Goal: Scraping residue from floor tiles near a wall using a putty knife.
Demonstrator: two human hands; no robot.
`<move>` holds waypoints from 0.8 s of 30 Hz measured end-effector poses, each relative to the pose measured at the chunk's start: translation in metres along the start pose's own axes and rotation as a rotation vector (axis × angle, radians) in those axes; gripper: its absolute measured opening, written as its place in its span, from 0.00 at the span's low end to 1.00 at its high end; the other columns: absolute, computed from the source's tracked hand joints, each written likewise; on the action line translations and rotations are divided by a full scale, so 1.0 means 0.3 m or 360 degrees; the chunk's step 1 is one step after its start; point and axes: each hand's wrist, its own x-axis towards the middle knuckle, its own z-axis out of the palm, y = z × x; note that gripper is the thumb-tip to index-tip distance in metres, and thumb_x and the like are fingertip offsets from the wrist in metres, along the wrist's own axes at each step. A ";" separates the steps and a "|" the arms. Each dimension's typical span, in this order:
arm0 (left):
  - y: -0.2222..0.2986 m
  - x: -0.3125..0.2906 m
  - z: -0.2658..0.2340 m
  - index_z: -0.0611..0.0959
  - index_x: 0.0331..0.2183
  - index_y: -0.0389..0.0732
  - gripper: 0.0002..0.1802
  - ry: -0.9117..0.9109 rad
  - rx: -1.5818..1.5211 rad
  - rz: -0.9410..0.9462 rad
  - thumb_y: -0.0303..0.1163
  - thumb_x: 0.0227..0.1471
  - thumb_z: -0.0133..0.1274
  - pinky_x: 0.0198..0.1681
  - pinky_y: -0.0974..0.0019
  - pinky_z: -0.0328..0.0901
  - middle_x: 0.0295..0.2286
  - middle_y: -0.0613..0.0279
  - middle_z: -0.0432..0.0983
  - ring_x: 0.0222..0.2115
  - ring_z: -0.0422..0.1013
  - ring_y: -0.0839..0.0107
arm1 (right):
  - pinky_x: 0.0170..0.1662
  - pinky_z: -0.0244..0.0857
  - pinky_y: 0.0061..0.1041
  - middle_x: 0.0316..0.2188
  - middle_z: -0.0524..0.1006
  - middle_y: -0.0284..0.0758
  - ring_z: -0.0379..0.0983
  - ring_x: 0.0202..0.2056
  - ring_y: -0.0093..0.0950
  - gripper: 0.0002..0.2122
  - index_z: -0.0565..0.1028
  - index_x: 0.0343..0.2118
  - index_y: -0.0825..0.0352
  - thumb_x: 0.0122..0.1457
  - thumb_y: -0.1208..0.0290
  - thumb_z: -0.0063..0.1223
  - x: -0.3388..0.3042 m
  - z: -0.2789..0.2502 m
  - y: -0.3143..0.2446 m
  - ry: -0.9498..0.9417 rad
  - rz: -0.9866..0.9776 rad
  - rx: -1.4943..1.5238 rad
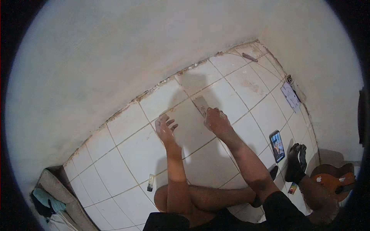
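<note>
My right hand is closed around the handle of a flat, wide-bladed scraper. Its pale blade lies low over the white floor tiles, close to a grout line; whether it touches the tile I cannot tell. To the left, my left hand hovers over the tiles with its fingers loosely bent and apart, holding nothing. Whitish residue marks the fingers of both hands.
A plaster wall meets the tiles along a crumbling brown edge. Rightward are a lit phone, a black-socked foot, a guitar-shaped brown object and a pale sheet. A small clear-and-black object and a cushion are left.
</note>
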 end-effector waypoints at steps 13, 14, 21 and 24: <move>0.015 -0.019 0.017 0.69 0.38 0.39 0.17 -0.0057 -0.0110 0.0030 0.38 0.48 0.51 0.31 0.66 0.64 0.32 0.59 0.65 0.32 0.67 0.68 | 0.39 0.68 0.40 0.31 0.74 0.49 0.73 0.34 0.47 0.11 0.71 0.33 0.70 0.55 0.67 0.41 0.022 0.040 0.024 0.0208 -0.0270 -0.0109; 0.015 -0.012 0.016 0.69 0.38 0.39 0.17 -0.0018 -0.0078 -0.0043 0.38 0.48 0.51 0.31 0.65 0.64 0.33 0.58 0.66 0.32 0.67 0.68 | 0.39 0.68 0.40 0.31 0.74 0.49 0.73 0.34 0.47 0.11 0.71 0.33 0.70 0.55 0.67 0.41 0.018 0.033 0.021 0.0187 -0.0255 -0.0139; 0.002 -0.002 0.003 0.69 0.40 0.38 0.19 0.0031 -0.0051 -0.0061 0.40 0.49 0.50 0.32 0.65 0.64 0.34 0.58 0.66 0.32 0.67 0.69 | 0.44 0.66 0.39 0.37 0.73 0.50 0.71 0.40 0.46 0.13 0.70 0.38 0.71 0.55 0.66 0.40 0.026 0.003 0.009 -0.0042 -0.0057 -0.0038; 0.003 -0.004 0.006 0.69 0.39 0.37 0.20 0.0020 -0.0081 -0.0078 0.41 0.49 0.50 0.32 0.65 0.64 0.34 0.58 0.66 0.32 0.66 0.68 | 0.47 0.64 0.39 0.40 0.72 0.50 0.69 0.43 0.47 0.14 0.69 0.40 0.70 0.55 0.67 0.40 0.033 -0.006 0.005 -0.0073 -0.0033 0.0001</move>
